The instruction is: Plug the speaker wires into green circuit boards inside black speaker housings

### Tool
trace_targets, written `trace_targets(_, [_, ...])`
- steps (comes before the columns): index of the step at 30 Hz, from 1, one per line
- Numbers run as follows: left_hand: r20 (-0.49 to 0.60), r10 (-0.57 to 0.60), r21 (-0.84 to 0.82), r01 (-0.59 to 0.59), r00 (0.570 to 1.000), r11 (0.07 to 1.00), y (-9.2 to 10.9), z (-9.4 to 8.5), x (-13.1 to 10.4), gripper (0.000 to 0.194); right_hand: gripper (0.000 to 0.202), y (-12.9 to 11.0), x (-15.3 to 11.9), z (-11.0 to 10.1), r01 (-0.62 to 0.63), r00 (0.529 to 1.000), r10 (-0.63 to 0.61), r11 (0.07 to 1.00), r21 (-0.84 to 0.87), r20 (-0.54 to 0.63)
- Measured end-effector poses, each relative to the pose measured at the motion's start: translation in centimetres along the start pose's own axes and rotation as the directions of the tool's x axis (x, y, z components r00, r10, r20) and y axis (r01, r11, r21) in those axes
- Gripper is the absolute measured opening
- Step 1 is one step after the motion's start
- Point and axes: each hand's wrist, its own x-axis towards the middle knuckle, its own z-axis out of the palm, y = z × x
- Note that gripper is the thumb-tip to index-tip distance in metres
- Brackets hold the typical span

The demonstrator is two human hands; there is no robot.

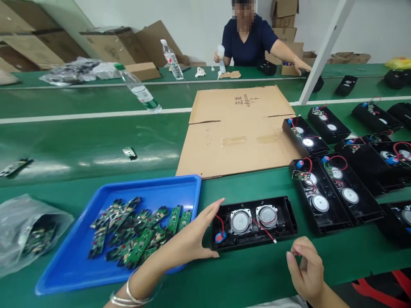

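A black speaker housing (282,218) lies open side up on the green table in front of me. Two round silver speakers (240,221) sit inside it, with a blue cylindrical part (220,237) at its left end and red wires ending in a white plug. My left hand (201,233) is at the housing's left end, thumb and fingers spread apart around it; whether it touches is unclear. Just off the housing's lower right corner is my right hand (306,267), its fingers curled in; anything within them is hidden.
A blue tray (118,188) of green circuit boards is at the left, beside a plastic bag (19,231) of boards. Flattened cardboard (240,124) lies ahead. More speaker housings (321,201) crowd the right. Across the table, a person (247,42) reaches sideways. A white post (324,55) rises at right.
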Motion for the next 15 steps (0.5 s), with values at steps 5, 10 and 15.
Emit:
trace_targets(5, [-0.300, -0.236, -0.432, 0.089, 0.924, 0.897, -0.8, 0.8, -1.7, 0.079, 0.029, -2.8, 4.9, 3.6, 0.165, 0.971, -0.178, 0.982, 0.091, 0.161])
trace_targets(10, [-0.587, -0.380, -0.532, 0.013, 0.714, 0.847, -0.6, 1.8, -3.2, 0.028, 0.023, -5.0, 7.5, 8.6, 0.187, 0.881, -0.187, 0.981, 0.043, 0.434])
trace_targets(15, [-0.728, -0.345, -0.463, -0.054, 0.593, 0.885, 0.9, 2.9, -4.8, 0.021, 0.019, -6.0, 7.9, 12.0, 0.257, 0.814, -0.261, 0.963, 0.082, 0.518])
